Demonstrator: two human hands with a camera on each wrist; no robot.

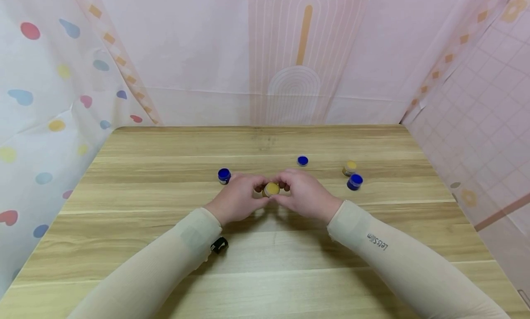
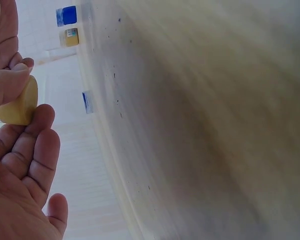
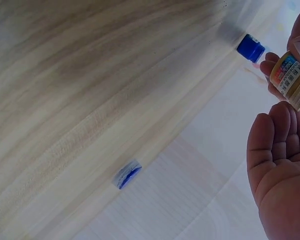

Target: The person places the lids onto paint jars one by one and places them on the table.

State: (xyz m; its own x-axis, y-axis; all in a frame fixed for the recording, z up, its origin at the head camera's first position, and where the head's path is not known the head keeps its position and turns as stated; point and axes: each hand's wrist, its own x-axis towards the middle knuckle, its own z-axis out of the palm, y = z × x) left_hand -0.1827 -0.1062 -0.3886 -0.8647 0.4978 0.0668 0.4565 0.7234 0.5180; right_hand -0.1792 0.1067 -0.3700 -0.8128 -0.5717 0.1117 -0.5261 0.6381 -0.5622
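Pinching a yellow jar with the fingers of left hand and right hand, above the middle of the desk, well short of its far edge. Hemmed closely by a blue jar just beside the left hand; roomier rightward, before a second blue jar and another yellow jar, both well inside the right edge.

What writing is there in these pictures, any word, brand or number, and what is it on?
"LetsSlim": on the right sleeve, upside down in the head view.
Label characters on the held yellow jar: too small to read surely.
White mark on the black object: too small to read.
Labels on the other yellow jar and left blue jar: too blurred.
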